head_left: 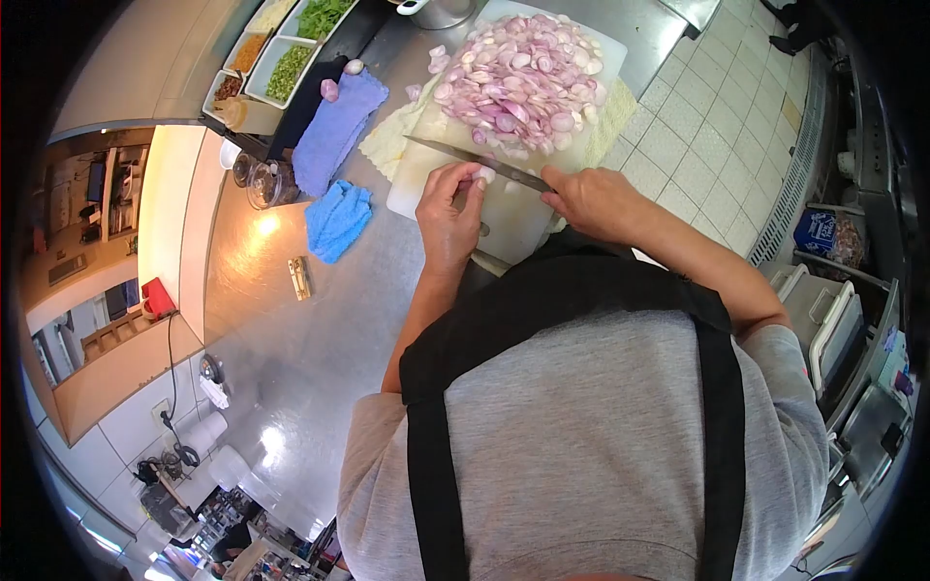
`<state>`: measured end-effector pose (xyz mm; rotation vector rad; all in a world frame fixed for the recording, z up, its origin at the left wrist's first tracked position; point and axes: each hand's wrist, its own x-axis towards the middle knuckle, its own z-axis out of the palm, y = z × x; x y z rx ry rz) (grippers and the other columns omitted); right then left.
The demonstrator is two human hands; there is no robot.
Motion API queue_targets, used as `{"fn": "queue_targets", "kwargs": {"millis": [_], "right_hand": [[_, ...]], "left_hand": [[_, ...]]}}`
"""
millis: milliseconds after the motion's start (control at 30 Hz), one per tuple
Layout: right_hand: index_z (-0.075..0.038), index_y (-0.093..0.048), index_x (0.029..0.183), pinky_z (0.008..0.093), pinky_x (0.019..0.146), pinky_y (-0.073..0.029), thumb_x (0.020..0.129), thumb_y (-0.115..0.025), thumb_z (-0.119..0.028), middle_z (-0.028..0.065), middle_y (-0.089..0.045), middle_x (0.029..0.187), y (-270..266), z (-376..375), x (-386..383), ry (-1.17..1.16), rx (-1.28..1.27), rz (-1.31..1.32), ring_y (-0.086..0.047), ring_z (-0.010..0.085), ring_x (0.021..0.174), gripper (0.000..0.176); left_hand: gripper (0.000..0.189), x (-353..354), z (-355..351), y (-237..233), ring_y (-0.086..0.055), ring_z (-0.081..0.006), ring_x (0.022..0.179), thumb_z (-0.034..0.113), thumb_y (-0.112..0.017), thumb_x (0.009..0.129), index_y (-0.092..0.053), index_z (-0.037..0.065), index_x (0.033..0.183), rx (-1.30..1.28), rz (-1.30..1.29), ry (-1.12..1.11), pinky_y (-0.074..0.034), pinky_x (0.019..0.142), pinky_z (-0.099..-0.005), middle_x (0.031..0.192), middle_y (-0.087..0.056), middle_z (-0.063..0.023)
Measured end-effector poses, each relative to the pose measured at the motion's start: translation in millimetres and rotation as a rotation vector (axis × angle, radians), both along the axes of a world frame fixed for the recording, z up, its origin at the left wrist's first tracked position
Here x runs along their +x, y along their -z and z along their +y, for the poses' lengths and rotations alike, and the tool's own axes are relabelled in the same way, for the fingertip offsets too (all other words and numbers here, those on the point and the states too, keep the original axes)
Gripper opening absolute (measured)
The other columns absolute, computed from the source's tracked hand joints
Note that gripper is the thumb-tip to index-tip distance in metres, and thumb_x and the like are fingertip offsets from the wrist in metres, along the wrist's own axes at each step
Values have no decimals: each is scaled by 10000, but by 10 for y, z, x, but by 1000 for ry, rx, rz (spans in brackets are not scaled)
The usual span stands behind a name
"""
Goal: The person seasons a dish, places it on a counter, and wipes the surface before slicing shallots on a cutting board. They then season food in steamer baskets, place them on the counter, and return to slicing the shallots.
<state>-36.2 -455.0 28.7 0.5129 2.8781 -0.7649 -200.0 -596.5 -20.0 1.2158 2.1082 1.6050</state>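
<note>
In my right hand [593,200] is the handle of a long kitchen knife [465,155], its blade pointing left across a white cutting board [412,189]. My left hand [451,215] pinches a small peeled shallot [483,174] at the near side of the blade. A few pale slices lie on the board close to the knife. Beyond the blade, a large heap of sliced shallots [528,82] covers the far part of the board. A pale yellow cloth [385,143] shows from under the board.
Left of the board lie whole shallots [330,90], a purple towel [337,131] and a bright blue cloth [338,221]. Trays of chopped greens [288,73] stand at the back left. A small wrapped item [299,278] rests on the steel counter [291,368]. Tiled floor [722,126] is at right.
</note>
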Motion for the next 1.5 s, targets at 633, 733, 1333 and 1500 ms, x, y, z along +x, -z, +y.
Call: {"fn": "queue_targets", "kwargs": {"millis": [633,733,1333,1500], "right_hand": [[-35,-505,993,502,554,-495,947,-507,-294,185,-629,657,-470,48,77,-45,57,-114,-639,398,652,263],[-35,-501,992,500,563,-498,948,-504,-289,186,-631,665,-495,19,106,-29,41,-156,-640,398,660,258],[-49,-490,1015,514,567,-476,947,-513,-313,204,-604,627,-212,116,68,60,94,50,-612,427,627,274],[-53,-485,1010,517,549,-470,946,-518,-310,210,-591,602,-64,-19,238,61,52,-58,-611,423,619,266]], "left_hand": [[184,16,-12,90,-637,-187,810,-24,-672,791,-652,-8,973,20,-47,-28,-525,749,-285,942,-637,-110],[183,9,-8,107,-637,-188,812,-23,-670,793,-649,-10,974,32,-61,-31,-525,747,-286,943,-637,-111],[283,37,-54,-146,-588,-335,930,41,-690,754,-610,42,1026,-269,405,-12,-475,814,-409,1036,-606,-141],[289,29,-31,-143,-591,-337,925,41,-699,752,-619,42,1030,-267,398,31,-482,808,-411,1020,-621,-135]]}}
